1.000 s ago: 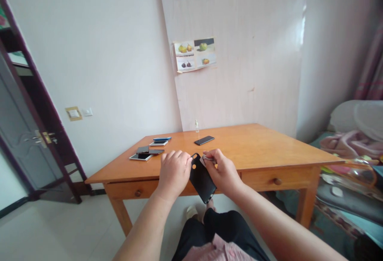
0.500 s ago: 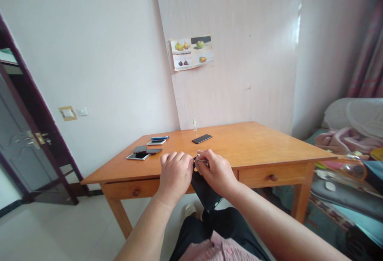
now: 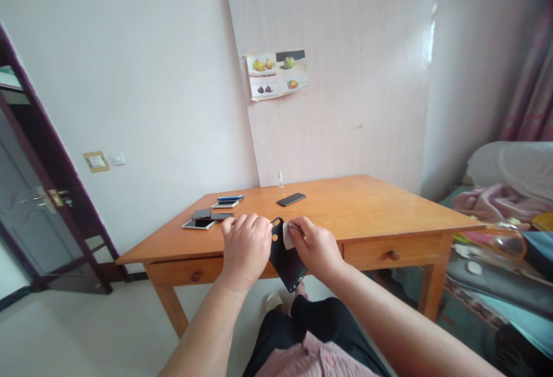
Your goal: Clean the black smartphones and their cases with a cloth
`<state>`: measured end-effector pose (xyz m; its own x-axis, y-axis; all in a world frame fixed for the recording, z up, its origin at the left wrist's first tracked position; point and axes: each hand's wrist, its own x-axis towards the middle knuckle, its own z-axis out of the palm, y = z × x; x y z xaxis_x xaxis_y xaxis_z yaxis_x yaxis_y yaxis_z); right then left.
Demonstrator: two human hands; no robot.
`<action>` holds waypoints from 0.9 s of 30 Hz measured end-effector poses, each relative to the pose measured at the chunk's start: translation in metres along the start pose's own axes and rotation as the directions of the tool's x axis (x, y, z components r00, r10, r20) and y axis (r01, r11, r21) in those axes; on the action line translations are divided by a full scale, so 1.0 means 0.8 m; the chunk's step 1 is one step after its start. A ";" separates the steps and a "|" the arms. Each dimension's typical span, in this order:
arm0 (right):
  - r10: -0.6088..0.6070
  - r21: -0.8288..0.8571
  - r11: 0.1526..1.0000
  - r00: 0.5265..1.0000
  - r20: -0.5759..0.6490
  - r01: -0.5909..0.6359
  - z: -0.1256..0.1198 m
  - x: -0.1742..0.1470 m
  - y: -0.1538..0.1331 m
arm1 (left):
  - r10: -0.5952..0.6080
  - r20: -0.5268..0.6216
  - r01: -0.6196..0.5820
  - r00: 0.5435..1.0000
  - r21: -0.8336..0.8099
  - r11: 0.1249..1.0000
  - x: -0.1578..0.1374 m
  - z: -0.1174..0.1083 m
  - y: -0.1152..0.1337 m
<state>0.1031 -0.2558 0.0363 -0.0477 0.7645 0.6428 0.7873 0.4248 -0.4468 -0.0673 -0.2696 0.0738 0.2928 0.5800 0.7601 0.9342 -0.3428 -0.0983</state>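
Observation:
Between my hands, in front of the table's near edge, hangs a black phone case (image 3: 287, 263) with cutouts near its top. My left hand (image 3: 247, 244) is closed on the case's upper left edge. In my right hand (image 3: 317, 247), closed fingers pinch a small white cloth (image 3: 288, 236) that lies against the case near its top right. My right fingers hide part of the cloth. Beyond my hands, a black smartphone (image 3: 291, 199) lies flat on the table.
The wooden table (image 3: 345, 207) has a drawer knob (image 3: 393, 255) at the right. Several devices, including a white-edged tablet (image 3: 199, 224), lie at its left. A small clear bottle (image 3: 280, 180) stands at the back. To the right is a bed with folded bedding (image 3: 496, 201).
The phone case has shifted slightly left and up, and its top cutouts now show. The right hand has moved a little apart from the left, leaving the white cloth more visible.

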 end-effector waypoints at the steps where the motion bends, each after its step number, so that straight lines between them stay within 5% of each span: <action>1: -0.015 -0.005 1.000 1.000 -0.023 0.015 -0.003 0.003 -0.004 | 0.021 0.009 -0.021 1.000 -0.006 1.000 0.000 0.000 0.003; 11: 0.046 -0.110 0.993 0.992 0.118 -0.033 0.013 -0.008 0.015 | -0.081 -0.088 0.079 0.993 -0.021 0.997 0.000 0.002 0.001; 20: -0.050 -0.168 0.985 0.999 -0.021 0.046 -0.008 0.013 -0.003 | -0.027 -0.072 0.023 0.997 -0.053 0.998 0.004 0.001 0.015; 27: 0.052 -0.206 0.978 0.993 0.106 -0.029 0.015 -0.011 0.032 | -0.123 -0.173 0.116 0.977 -0.053 0.992 0.012 -0.004 -0.009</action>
<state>0.1162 -0.2459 0.0119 -0.0714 0.8325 0.5493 0.8981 0.2933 -0.3278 -0.0718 -0.2640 0.0835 0.1358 0.4812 0.8660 0.9496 -0.3123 0.0247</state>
